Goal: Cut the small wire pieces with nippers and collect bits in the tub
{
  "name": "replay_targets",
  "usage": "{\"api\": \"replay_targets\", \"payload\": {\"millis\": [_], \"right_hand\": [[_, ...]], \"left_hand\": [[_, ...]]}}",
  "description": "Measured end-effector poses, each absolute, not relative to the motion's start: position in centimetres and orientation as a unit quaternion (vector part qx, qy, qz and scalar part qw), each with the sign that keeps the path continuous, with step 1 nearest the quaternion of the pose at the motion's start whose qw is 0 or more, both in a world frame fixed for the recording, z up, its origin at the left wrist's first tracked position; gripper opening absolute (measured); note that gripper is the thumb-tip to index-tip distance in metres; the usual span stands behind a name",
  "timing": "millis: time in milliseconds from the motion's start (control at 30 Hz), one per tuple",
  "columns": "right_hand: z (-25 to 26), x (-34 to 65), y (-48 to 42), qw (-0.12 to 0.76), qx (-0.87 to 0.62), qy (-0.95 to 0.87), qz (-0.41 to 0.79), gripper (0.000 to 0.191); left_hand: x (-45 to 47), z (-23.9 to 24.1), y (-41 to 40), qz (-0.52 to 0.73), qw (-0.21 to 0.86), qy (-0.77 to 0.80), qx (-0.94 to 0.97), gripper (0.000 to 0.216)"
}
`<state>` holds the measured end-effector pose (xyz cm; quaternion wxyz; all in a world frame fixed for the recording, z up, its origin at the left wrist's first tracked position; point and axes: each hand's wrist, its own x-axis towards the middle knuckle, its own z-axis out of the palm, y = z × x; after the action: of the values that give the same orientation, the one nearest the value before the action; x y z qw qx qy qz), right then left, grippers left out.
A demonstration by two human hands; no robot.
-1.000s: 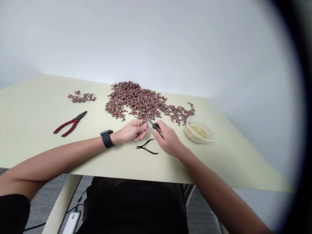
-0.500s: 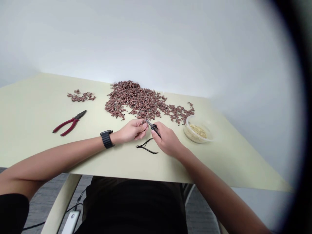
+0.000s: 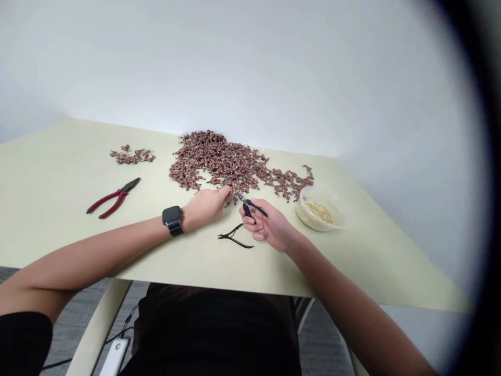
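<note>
My left hand [image 3: 206, 206], with a black watch on its wrist, is palm down at the near edge of a large pile of small reddish-brown pieces [image 3: 219, 159]. Its thumb and forefinger are pinched together, and whatever lies between them is hidden. In my right hand [image 3: 274, 227] are small pliers [image 3: 256, 207] with black handles and slim metal jaws. The handles are spread, and the jaw tips point at the pile close beside my left fingertips. Below the hands, black nippers [image 3: 235, 240] lie on the table.
Red-handled pliers [image 3: 113, 201] lie to the left, below a small cluster of the same reddish-brown pieces [image 3: 133, 156]. On the right stands a clear round tub [image 3: 303, 216] with yellowish bits inside. The pale table [image 3: 188, 266] meets a white wall at the back.
My left hand has turned palm down and its fingertips have moved onto the pile's near edge. My right hand has rolled so its fingers show, and the pliers have drawn slightly back.
</note>
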<state>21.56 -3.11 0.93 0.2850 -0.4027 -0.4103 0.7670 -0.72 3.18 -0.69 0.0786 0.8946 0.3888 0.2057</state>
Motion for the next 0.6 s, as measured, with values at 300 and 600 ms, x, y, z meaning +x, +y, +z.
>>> {"api": "replay_targets", "payload": {"millis": [300, 600], "right_hand": [[-0.6, 22.4, -3.1, 0.330, -0.521, -0.769, 0.165, 0.026], [-0.5, 22.8, -3.2, 0.265, -0.494, -0.820, 0.115, 0.027]], "left_hand": [[-0.1, -0.9, 2.0, 0.283, 0.570, 0.307, 0.708, 0.038], [0.0, -0.8, 2.2, 0.271, 0.647, 0.251, 0.667, 0.039]]}}
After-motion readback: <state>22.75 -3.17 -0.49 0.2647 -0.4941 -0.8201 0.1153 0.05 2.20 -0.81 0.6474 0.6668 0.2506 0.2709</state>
